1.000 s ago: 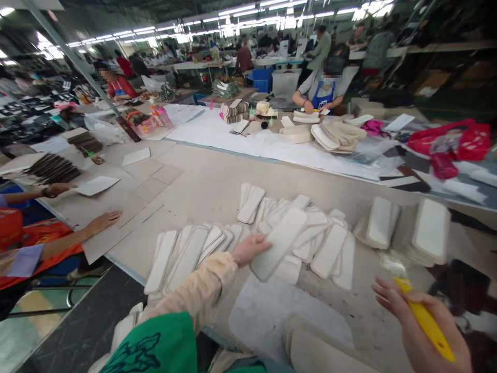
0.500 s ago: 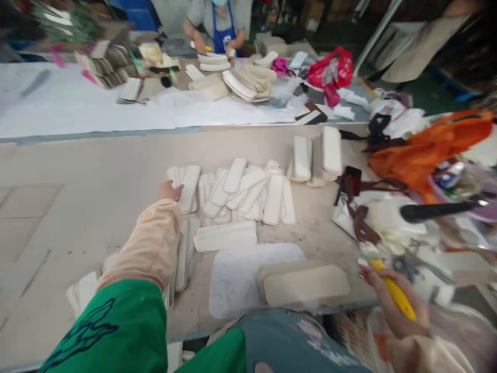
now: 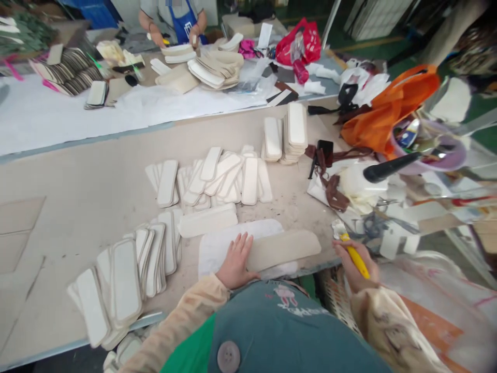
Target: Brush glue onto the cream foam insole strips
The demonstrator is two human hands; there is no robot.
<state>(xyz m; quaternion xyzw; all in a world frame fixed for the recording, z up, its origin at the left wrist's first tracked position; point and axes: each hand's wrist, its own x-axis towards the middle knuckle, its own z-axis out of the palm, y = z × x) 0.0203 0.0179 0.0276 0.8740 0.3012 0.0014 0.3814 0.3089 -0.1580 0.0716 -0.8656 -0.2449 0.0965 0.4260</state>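
Observation:
My left hand lies flat with fingers spread on the left end of a beige oblong pad, which rests on a white sheet at the table's near edge. My right hand is closed around a yellow-handled brush just right of the pad. Beyond lie a single white pad, a spread of white pads and a fanned row of pads to the left.
Two stacks of pads stand at the back right. An orange bag, a black handle, brown straps and scraps crowd the right side. A person in a blue apron works across the far table amid more pad piles.
My left hand drew back from the far pads to the beige pad at the near edge. The view swung down and right. My right hand kept the brush.

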